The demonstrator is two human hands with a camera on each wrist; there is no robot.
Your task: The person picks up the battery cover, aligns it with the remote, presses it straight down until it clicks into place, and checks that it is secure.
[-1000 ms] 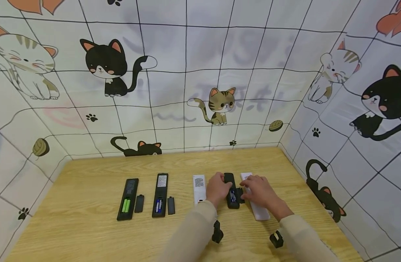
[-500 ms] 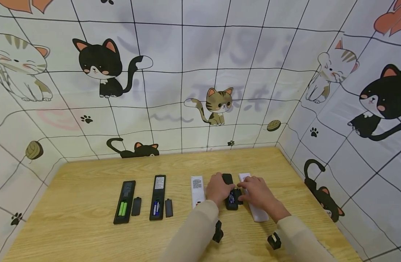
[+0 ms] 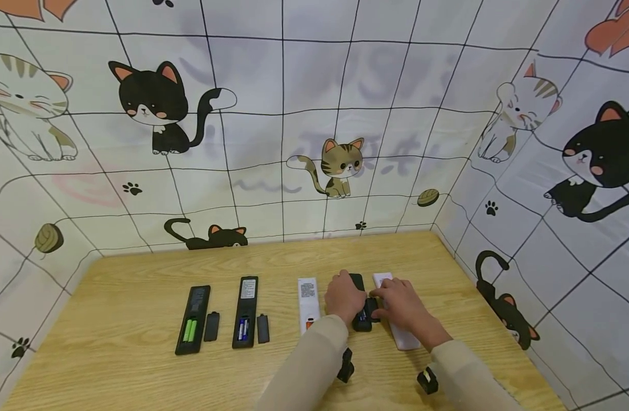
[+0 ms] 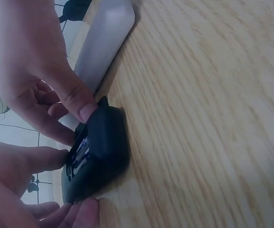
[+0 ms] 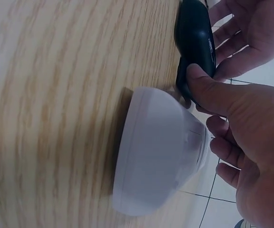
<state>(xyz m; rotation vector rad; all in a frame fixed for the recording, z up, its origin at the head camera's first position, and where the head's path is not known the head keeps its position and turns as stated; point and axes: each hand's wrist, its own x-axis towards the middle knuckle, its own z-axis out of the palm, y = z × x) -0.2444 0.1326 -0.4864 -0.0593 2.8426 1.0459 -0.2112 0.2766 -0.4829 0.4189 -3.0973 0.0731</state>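
Note:
My left hand grips a black remote control by its sides, thumb and fingers on opposite edges. Batteries show in its uncovered compartment in the left wrist view. At the remote's right side my right hand pinches a black battery cover, held right at the compartment's edge. The right wrist view shows the right thumb pressing on the cover, with the dark remote beyond. Directly below the right hand lies a white remote, partly hidden by it.
Left of my left hand lies another white remote, partly covered by my sleeve. Farther left are two black remotes, one with green batteries and one with blue batteries. A loose cover and a second cover lie beside them.
The head view has shifted slightly. My right hand has edged a little toward the left hand with the cover, and less of the batteries shows. The left hand keeps its grip on the remote.

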